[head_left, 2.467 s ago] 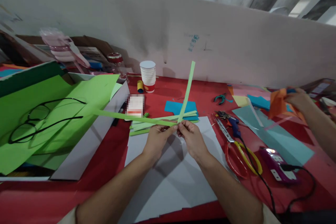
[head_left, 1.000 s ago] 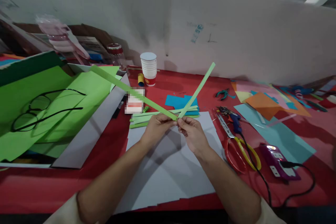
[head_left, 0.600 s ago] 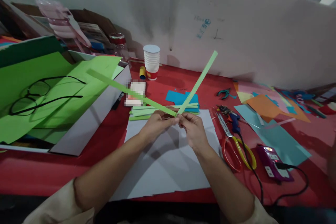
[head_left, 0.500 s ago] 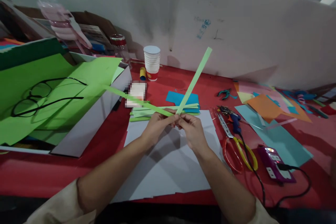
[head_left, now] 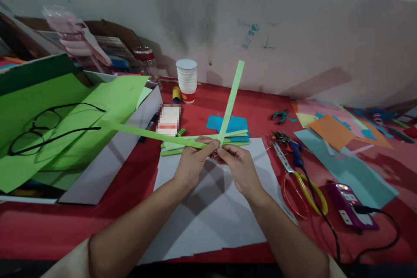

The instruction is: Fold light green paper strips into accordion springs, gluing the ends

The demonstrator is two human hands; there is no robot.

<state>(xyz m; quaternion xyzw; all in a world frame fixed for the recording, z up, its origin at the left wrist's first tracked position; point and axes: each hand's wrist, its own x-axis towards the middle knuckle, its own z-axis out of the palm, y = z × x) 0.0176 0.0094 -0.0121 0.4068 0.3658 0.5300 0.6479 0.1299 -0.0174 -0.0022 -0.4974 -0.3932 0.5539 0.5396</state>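
My left hand (head_left: 194,159) pinches a bright green paper strip (head_left: 153,134) that stretches out to the left. Close beside it, my right hand (head_left: 237,161) is closed on a pale green paper strip (head_left: 232,102) that points up and away. The two strips meet at my fingertips, where the fingers hide how they join. Below both hands lie white paper sheets (head_left: 208,230). Just behind them rests a pile of loose green paper strips (head_left: 172,147), with a piece of blue paper (head_left: 239,125) partly under it.
At left stands a white box (head_left: 112,169) with green paper and glasses (head_left: 34,132). A stack of paper cups (head_left: 186,79) stands behind. To the right lie scissors (head_left: 294,189), a glue gun (head_left: 295,154), a purple power adapter (head_left: 351,206), pliers (head_left: 279,116) and coloured paper (head_left: 332,130).
The pale strip has swung toward upright. The bright green strip has turned, its far end now lower and farther left. Both hands stay together over the white sheets.
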